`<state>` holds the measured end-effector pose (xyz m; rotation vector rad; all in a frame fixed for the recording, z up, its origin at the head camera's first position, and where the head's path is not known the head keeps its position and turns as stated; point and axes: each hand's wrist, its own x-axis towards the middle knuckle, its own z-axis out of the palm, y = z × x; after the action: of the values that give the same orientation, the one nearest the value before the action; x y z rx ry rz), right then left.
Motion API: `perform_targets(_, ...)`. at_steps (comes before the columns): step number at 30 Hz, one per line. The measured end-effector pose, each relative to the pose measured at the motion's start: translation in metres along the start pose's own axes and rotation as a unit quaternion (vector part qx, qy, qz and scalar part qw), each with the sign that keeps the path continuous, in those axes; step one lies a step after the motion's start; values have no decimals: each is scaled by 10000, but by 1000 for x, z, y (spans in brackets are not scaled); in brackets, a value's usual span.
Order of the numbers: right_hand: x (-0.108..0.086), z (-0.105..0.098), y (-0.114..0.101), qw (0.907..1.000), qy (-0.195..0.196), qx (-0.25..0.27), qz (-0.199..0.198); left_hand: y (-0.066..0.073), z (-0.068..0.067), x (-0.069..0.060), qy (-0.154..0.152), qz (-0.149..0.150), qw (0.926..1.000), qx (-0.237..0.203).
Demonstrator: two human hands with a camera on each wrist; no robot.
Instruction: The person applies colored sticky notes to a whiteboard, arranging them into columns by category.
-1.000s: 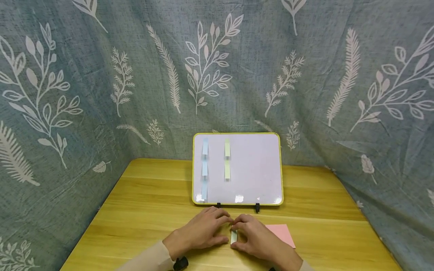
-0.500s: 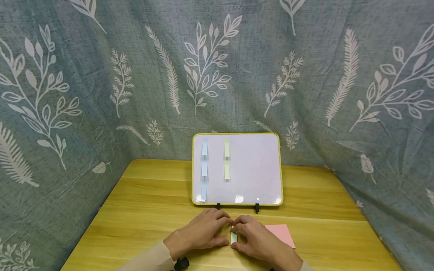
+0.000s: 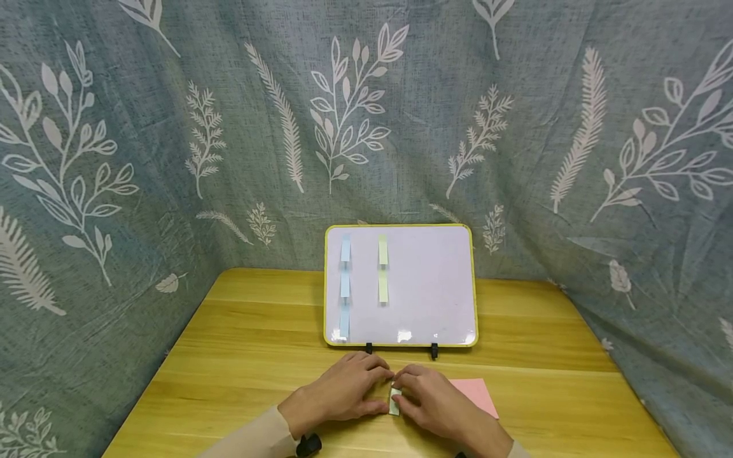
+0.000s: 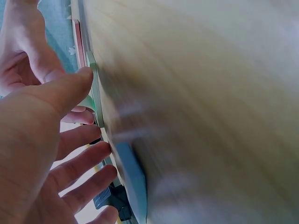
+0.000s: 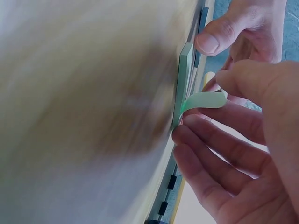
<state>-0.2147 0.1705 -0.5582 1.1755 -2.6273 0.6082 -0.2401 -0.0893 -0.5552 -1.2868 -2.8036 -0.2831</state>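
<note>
A narrow pad of green sticky notes (image 5: 183,79) lies on the table between both hands. Its top strip, a green sticky note (image 5: 205,100), curls up away from the pad. My right hand (image 3: 438,401) pinches the free end of that strip between thumb and fingers, its other fingertips low by the pad's far end. On the other side, my left hand (image 3: 349,388) holds the pad with its thumb near one end and its index fingertip near the other. Under the left fingers lies a blue pad (image 4: 133,179), hidden in the head view.
A whiteboard (image 3: 429,286) with a yellow rim stands behind the hands on black feet. It bears several blue strips (image 3: 345,285) and two green strips (image 3: 383,286). A pink pad (image 3: 475,395) lies right of the right hand on the wooden table (image 3: 229,356).
My right thumb has moved up from the pad's near end, and the top green sticky note now bends upward there. My left hand has barely moved.
</note>
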Motion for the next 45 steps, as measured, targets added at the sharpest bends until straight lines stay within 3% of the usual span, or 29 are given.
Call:
perform_targets(13, 1, 4, 4, 9983, 498, 239, -185, 6, 5, 5, 223, -125, 9996, 74)
perform_targets(22, 1, 6, 7, 9969, 690, 350, -142, 7, 5, 6, 184, -171, 9997, 16)
perform_targets(36, 3, 4, 10, 9958, 592, 678, 137, 7, -3, 7, 68, -199, 9996, -175)
perform_targets(45, 3, 3, 8, 9945, 607, 838, 163, 6, 0, 7, 143, -181, 9995, -232)
